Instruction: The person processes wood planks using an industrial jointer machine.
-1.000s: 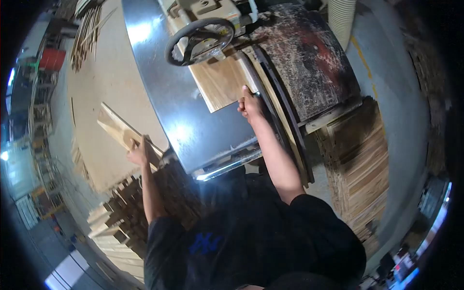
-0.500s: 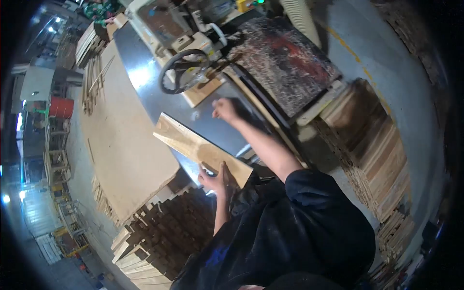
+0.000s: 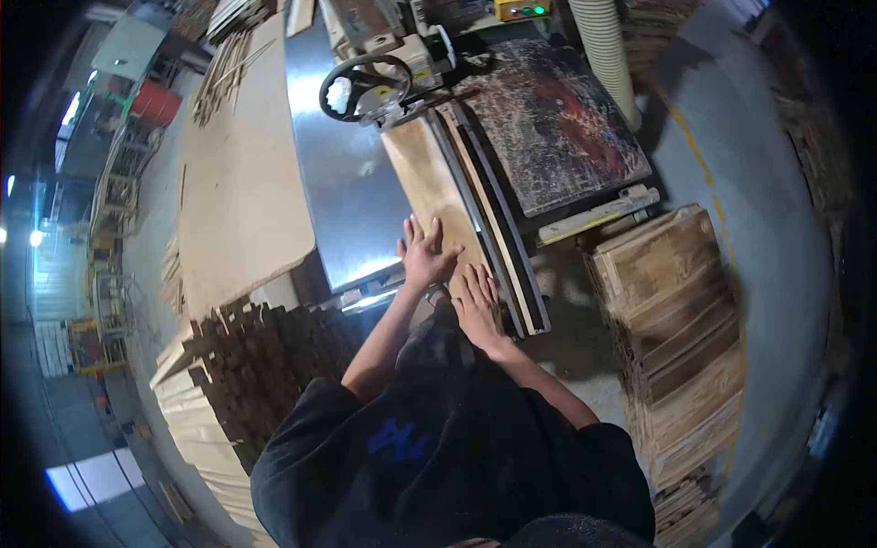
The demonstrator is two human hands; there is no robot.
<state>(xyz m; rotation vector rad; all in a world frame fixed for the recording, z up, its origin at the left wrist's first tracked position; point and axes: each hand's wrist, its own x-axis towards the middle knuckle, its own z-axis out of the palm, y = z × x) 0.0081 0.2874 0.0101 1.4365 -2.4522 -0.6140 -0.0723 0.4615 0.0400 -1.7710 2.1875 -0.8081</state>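
A long wooden board [image 3: 422, 169] lies on the metal machine table [image 3: 343, 187], along the dark fence rail [image 3: 493, 219]. Its far end is near the black handwheel [image 3: 365, 87]. My left hand [image 3: 427, 258] rests on the board's left edge with fingers spread. Lower down, near the board's close end, my right hand [image 3: 478, 301] lies with its fingers stretched out over the wood. Neither hand is wrapped round anything.
Left of the metal table is a large pale sheet [image 3: 242, 183] with thin strips on it. Stacked dark wood pieces [image 3: 265, 365] stand at the lower left. A dusty platform [image 3: 557, 119], a ribbed hose [image 3: 603, 55] and a board stack [image 3: 676, 320] are on the right.
The board has turned and now lies flat along the rail. My right hand has come back from near the handwheel onto the board. My left hand has let go of its edge grip. The view has shifted.
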